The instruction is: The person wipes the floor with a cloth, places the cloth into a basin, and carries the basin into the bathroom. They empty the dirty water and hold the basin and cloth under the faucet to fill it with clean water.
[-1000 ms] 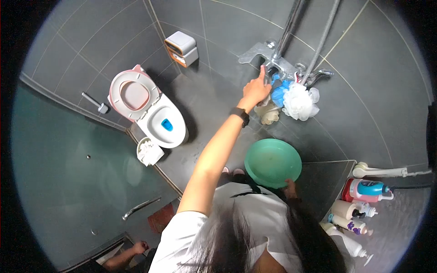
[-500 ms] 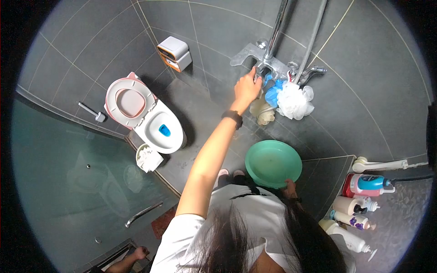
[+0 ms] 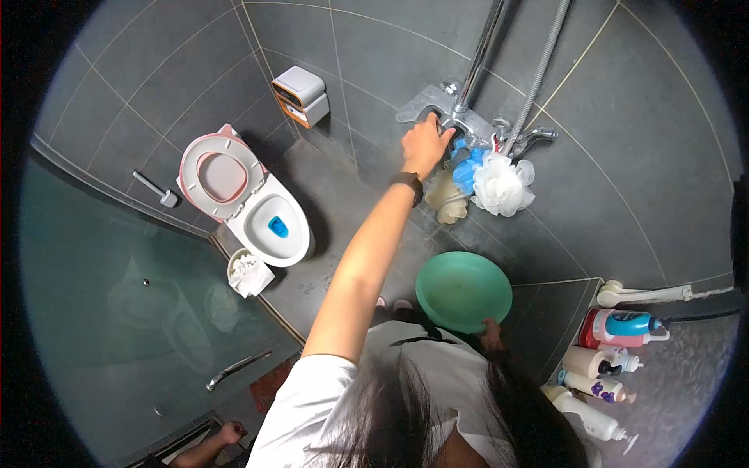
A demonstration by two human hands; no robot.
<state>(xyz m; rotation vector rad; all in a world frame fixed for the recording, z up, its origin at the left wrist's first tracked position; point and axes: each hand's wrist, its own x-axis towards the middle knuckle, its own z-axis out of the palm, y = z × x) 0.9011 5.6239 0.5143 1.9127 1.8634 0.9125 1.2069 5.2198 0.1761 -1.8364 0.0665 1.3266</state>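
My left hand reaches out to the chrome shower faucet on the grey tiled wall, its fingers curled at the faucet's front and the thumb to the right. A dark band circles that wrist. Just right of the hand hang a blue bath puff and a white one, with a beige one lower down. My right hand grips the near right rim of a green basin, held low beside my body. The basin's inside looks pale and shallow.
An open toilet stands left, beside a small bin. Bottles line the right side near a white shower head. Another person's hand shows at lower left, below a glass panel.
The view has shifted slightly. My left hand has moved a little left along the faucet, and its thumb stands farther from the index finger. My right hand still holds the basin.
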